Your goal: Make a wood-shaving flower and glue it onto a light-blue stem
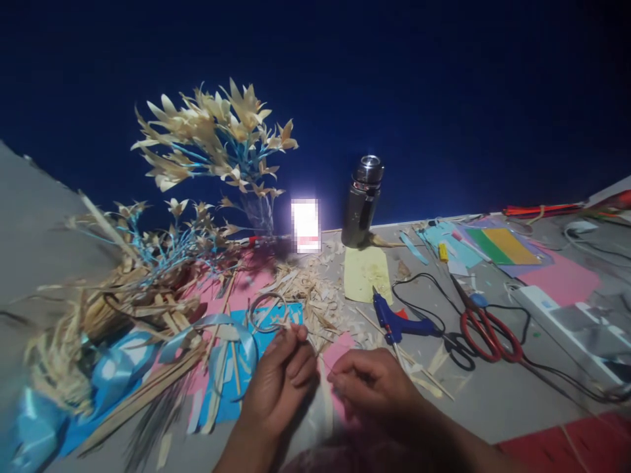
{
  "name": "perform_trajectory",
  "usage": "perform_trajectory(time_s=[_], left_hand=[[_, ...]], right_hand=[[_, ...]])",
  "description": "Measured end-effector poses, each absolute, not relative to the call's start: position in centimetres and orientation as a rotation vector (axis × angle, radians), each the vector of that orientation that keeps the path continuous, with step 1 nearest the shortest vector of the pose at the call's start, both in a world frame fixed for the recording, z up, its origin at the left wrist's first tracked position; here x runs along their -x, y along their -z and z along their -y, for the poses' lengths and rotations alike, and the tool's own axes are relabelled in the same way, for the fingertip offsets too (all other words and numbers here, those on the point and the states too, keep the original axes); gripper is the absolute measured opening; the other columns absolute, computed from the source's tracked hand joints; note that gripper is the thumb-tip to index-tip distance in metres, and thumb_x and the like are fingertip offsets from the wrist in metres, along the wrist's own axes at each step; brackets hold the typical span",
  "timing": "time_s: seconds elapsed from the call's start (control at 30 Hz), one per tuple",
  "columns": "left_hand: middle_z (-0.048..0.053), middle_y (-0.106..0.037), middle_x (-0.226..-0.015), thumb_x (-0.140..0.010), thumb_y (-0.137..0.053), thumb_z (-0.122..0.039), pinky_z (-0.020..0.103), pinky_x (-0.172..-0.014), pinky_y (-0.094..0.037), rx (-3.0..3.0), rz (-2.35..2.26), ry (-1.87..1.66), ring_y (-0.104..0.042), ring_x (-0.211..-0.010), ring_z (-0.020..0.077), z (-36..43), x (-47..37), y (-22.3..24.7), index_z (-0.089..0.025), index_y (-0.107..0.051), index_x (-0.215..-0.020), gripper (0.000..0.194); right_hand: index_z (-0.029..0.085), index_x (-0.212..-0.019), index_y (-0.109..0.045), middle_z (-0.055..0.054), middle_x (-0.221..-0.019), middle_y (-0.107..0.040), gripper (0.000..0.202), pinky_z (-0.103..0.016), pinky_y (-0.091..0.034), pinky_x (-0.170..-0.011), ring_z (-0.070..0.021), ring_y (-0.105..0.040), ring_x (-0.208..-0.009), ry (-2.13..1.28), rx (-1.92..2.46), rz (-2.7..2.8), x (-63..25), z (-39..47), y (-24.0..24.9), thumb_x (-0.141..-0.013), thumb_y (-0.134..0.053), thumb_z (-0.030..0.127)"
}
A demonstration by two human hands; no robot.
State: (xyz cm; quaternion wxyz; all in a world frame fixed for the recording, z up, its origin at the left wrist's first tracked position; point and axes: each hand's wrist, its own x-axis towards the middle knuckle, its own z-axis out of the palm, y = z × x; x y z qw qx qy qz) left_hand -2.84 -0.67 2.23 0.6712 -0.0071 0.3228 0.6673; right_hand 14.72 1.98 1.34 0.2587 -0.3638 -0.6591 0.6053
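Note:
My left hand [283, 374] is closed, thumb against the curled fingers; something small and pale may be at its fingertips, but I cannot make it out. Just beyond it, a thin dark ring [269, 312] lies on a blue sheet [229, 401]. My right hand [372, 381] is closed in a pinch, a short gap to the right of the left one, and what it grips is hidden. Under the right hand is a pink paper piece [340, 348]. A blue glue gun [401, 323] lies beyond that hand. Dry husk scraps [310, 289] are scattered beyond both hands.
Husk flowers on blue stems [217, 144] stand at the back left, above dried husks [118, 309] and blue ribbon [123, 361]. A steel flask [362, 203] and a bright light [305, 223] stand behind. Red-handled scissors [488, 332] and a white power strip [566, 335] lie right, among cables.

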Motion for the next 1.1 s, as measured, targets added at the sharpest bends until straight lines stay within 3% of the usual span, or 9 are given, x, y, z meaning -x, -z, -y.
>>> perform_trajectory(time_s=[0.13,0.43,0.8,1.1], left_hand=[[-0.002,-0.066,-0.074,-0.068,-0.09,-0.015,0.009,-0.035,-0.034,0.079,-0.586,-1.451,-0.038,-0.04,-0.0023,0.6,3.0,-1.5,-0.012,-0.069,-0.08,0.025],[-0.001,-0.067,-0.077,-0.07,-0.087,-0.011,0.011,-0.036,-0.038,0.133,-0.506,-1.433,-0.043,-0.043,-0.0002,0.9,3.2,-1.3,-0.012,-0.067,-0.082,0.023],[-0.002,-0.059,-0.073,-0.074,-0.085,-0.013,0.009,-0.036,-0.035,0.085,-0.463,-1.383,-0.044,-0.045,-0.0004,1.1,3.3,-1.2,-0.01,-0.063,-0.079,0.023],[-0.002,-0.063,-0.074,-0.073,-0.086,-0.011,0.01,-0.036,-0.04,0.059,-0.435,-1.408,-0.048,-0.045,0.0009,0.9,3.2,-1.4,-0.011,-0.068,-0.079,0.019]], right_hand=[[0.019,-0.09,-0.079,0.003,-0.057,-0.063,0.019,-0.019,-0.035,-0.046,-0.0105,-0.051,-0.049,-1.631,0.937,1.845,-14.7,-2.1,-1.3,-0.084,-0.063,0.027],[0.017,-0.083,-0.08,0.001,-0.055,-0.057,0.031,-0.022,-0.032,-0.044,-0.0118,-0.045,-0.048,-1.776,0.939,1.714,-14.9,-1.8,-2.5,-0.082,-0.064,0.043],[0.012,-0.083,-0.079,0.002,-0.056,-0.053,0.037,-0.021,-0.03,-0.045,-0.0095,-0.039,-0.049,-1.878,0.924,1.685,-14.9,-1.5,-3.0,-0.082,-0.064,0.046],[0.01,-0.081,-0.077,0.002,-0.056,-0.049,0.039,-0.021,-0.029,-0.047,-0.0098,-0.038,-0.051,-1.906,0.977,1.655,-14.8,-1.7,-3.0,-0.079,-0.065,0.047]])
